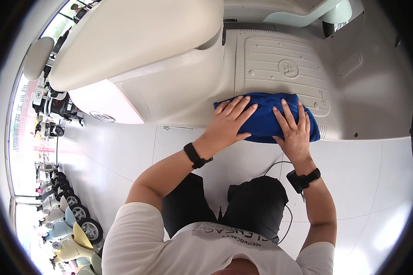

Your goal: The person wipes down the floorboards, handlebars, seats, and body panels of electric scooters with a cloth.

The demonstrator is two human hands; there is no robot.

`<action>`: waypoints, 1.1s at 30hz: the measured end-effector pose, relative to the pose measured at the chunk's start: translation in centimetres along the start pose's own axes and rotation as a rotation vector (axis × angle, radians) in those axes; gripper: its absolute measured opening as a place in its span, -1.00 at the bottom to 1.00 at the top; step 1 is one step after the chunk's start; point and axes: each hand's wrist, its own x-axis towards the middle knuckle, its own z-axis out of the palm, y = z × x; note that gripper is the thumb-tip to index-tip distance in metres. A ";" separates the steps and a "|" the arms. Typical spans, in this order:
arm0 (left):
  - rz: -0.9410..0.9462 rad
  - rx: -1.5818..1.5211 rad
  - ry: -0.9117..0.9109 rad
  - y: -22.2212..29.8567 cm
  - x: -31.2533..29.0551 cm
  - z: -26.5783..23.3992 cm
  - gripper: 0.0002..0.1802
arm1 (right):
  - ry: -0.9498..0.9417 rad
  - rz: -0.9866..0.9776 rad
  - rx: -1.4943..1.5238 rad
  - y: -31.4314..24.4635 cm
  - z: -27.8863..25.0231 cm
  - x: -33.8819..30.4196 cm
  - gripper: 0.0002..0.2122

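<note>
A blue cloth (266, 120), folded into a thick pad, lies along the near edge of a cream scooter's ribbed footboard (280, 52). My left hand (229, 120) rests on the cloth's left part, fingers stretched and a little spread, thumb toward its near edge. On its right part lies my right hand (293, 128), also with fingers spread flat. Neither hand grips the cloth; both press or rest on it from above. Part of the cloth droops over the footboard's near edge. What lies beneath it is hidden.
The scooter's cream seat (142, 34) rises at the upper left, its front shield (376, 78) at the right. A black cable (287, 224) hangs by my right knee. Several parked scooters (73, 224) line the left side by the windows. Pale tiles (358, 178) cover the floor.
</note>
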 end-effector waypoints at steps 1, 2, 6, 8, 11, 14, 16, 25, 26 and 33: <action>-0.032 0.020 -0.004 -0.7 -0.7 -0.2 -0.02 | -0.017 -0.026 -0.011 -0.9 0.1 0.6 -0.09; -0.035 0.023 -0.006 -1.3 -1.4 -0.5 -0.02 | -0.030 -0.063 -0.011 -1.6 0.2 1.2 -0.10; -0.132 0.061 -0.022 -3.3 -3.9 -1.5 -0.02 | -0.069 -0.184 0.011 -4.6 0.8 3.2 -0.14; -0.147 0.099 -0.034 -4.1 -4.9 -1.8 -0.02 | -0.075 -0.217 0.010 -5.6 1.5 3.9 -0.11; -0.116 0.128 -0.005 -4.7 -5.9 -1.9 -0.03 | -0.114 -0.246 -0.026 -5.7 1.3 4.4 -0.14; -0.107 0.139 -0.008 -4.4 -5.6 -1.9 -0.02 | -0.105 -0.275 -0.010 -4.8 1.3 4.1 -0.17; -0.120 0.137 -0.024 -3.7 -4.7 -1.4 -0.02 | -0.111 -0.282 0.015 -3.8 1.3 3.5 -0.19; 0.027 0.039 0.027 0.3 0.0 0.2 -0.02 | 0.002 -0.149 0.008 2.1 -0.4 -1.1 -0.22; 0.063 0.018 0.048 1.0 0.6 0.5 -0.02 | 0.016 -0.121 0.020 2.9 -0.6 -1.7 -0.24; 0.201 0.030 0.050 5.9 5.5 3.3 -0.07 | 0.014 0.085 -0.064 8.4 -2.1 -5.1 -0.18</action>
